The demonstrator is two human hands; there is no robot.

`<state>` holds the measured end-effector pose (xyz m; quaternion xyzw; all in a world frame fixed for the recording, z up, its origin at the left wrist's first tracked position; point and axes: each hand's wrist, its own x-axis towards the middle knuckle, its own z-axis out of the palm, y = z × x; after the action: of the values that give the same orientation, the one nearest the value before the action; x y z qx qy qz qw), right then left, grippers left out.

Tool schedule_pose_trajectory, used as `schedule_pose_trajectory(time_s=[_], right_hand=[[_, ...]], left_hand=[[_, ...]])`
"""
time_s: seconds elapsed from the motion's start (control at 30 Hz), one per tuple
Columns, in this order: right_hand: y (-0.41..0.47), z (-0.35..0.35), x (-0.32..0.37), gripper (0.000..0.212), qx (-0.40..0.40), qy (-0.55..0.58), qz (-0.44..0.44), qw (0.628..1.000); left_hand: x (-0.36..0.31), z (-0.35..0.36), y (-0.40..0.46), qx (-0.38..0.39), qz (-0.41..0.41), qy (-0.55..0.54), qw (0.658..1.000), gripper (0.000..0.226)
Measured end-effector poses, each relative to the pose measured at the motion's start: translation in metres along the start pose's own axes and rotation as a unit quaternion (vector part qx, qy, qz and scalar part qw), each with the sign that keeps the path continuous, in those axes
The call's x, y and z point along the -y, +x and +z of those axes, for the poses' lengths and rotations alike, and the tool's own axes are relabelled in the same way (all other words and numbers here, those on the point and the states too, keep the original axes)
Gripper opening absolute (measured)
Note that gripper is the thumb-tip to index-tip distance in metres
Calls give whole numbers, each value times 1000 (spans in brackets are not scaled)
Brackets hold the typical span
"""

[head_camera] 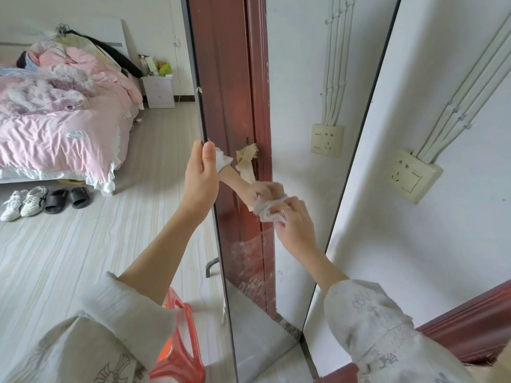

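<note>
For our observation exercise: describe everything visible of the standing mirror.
The mirror is a tall glass pane with a thin dark edge, standing on the floor. It reflects a red-brown door frame and wall. Whitish smears cloud its lower part. The left hand grips its left edge; the right hand presses a crumpled white cloth to it.

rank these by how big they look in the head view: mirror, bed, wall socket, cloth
1. mirror
2. bed, farther off and cut by the frame edge
3. wall socket
4. cloth, partly hidden in the right hand, so 3 and 4 are unsure
</note>
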<state>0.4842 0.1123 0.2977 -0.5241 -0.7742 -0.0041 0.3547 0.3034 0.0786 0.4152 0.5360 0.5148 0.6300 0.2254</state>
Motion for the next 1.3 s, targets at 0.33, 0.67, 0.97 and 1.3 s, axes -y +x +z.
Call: schedule_pose_trajectory(time_s=[0.33, 0.67, 0.97, 1.3], right_hand=[[48, -68, -36, 25, -78, -31, 87, 993], [131, -97, -20, 31, -234, 1, 50, 971], [2, -5, -50, 25, -8, 9, 110, 994], [49, -50, -56, 25, -3, -3, 108, 994]], left_hand=[[-1, 13, -7, -53, 16, 12, 998, 34], [3, 22, -5, -95, 17, 18, 995, 33], [6, 23, -4, -100, 26, 18, 994, 32], [2, 24, -6, -111, 31, 29, 993, 33]])
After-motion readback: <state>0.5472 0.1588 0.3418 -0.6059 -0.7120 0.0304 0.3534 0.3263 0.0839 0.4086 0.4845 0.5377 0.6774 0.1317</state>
